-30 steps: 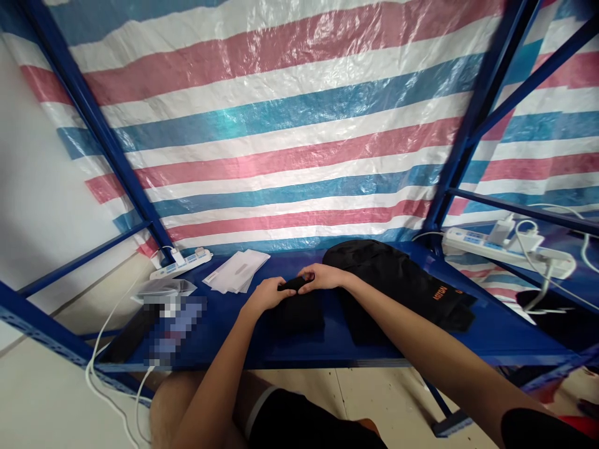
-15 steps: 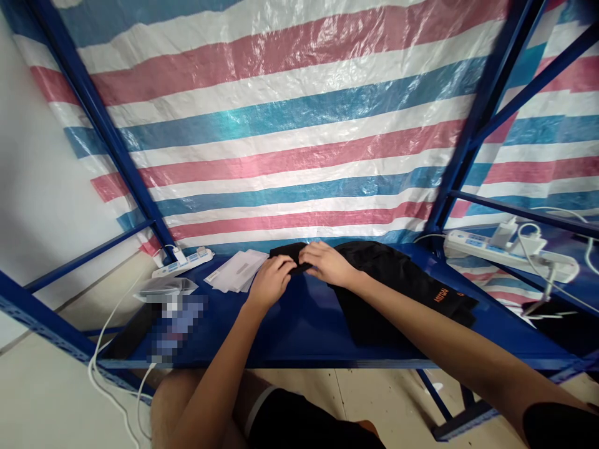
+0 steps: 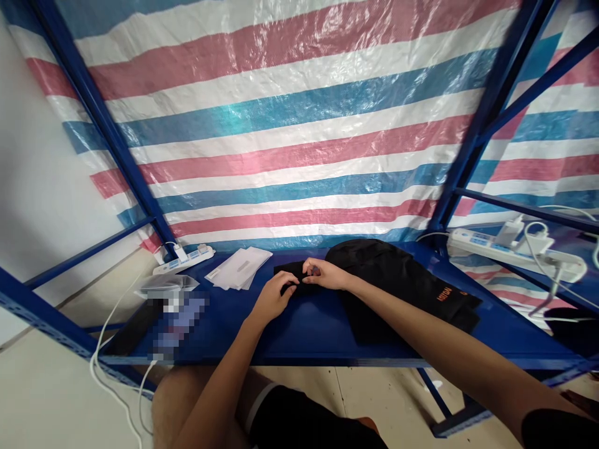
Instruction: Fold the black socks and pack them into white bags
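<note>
A small piece of folded black cloth (image 3: 289, 269) lies on the blue shelf top (image 3: 299, 337), toward its back edge. My left hand (image 3: 275, 294) is over the left part of this cloth, its fingers curved and the thumb apart from them. From the other side my right hand (image 3: 330, 275) reaches in, likewise curved, with a gap between thumb and fingers. Both hands are at the cloth, though exact contact is hard to make out. Just right of it, partly under my right forearm, a larger black garment (image 3: 374, 262) with orange lettering is spread.
White paper sheets or envelopes (image 3: 239, 268) lie left of the cloth. Farther left are a power strip (image 3: 185, 260), a clear plastic packet (image 3: 166, 284) and a blurred-out object (image 3: 180, 327) with a cable. Another power strip (image 3: 515, 252) stands at right. Blue posts (image 3: 115, 146) frame a striped sheet (image 3: 299, 143).
Both hands have loosened from the black cloth, with thumbs and fingers now parted. The right hand has dropped slightly toward me. The cloth lies lower and flatter.
</note>
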A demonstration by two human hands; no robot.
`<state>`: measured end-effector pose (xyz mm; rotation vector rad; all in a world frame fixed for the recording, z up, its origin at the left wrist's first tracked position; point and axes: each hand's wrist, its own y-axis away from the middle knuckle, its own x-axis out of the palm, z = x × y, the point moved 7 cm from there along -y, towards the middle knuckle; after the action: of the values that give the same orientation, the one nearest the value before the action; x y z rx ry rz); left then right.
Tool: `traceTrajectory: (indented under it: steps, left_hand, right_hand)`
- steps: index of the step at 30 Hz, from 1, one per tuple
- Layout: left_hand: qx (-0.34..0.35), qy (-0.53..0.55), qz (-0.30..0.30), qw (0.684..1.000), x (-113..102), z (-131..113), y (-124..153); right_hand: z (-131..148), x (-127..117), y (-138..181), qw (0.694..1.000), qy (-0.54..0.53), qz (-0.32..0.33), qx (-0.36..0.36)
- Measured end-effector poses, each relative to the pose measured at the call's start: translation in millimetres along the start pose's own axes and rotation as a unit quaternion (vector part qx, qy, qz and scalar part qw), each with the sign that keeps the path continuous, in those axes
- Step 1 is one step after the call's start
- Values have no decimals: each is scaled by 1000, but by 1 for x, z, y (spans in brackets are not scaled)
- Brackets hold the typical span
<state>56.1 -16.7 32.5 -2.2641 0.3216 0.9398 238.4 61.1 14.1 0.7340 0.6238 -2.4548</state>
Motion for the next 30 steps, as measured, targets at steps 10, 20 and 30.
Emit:
traceTrajectory:
  steps: [10,20,30]
  left_hand:
    - [80,-223,52,970,7,-22,18]
    - [-23,-42,66,997,0,-7,11]
    - [47,-155,71,984,-7,-16,9]
  right_hand:
    - [62,14,33,923,309,19,-227]
    - [25,-9,28,994,59,61,-70]
    - [16,-3,14,995,99,15,15]
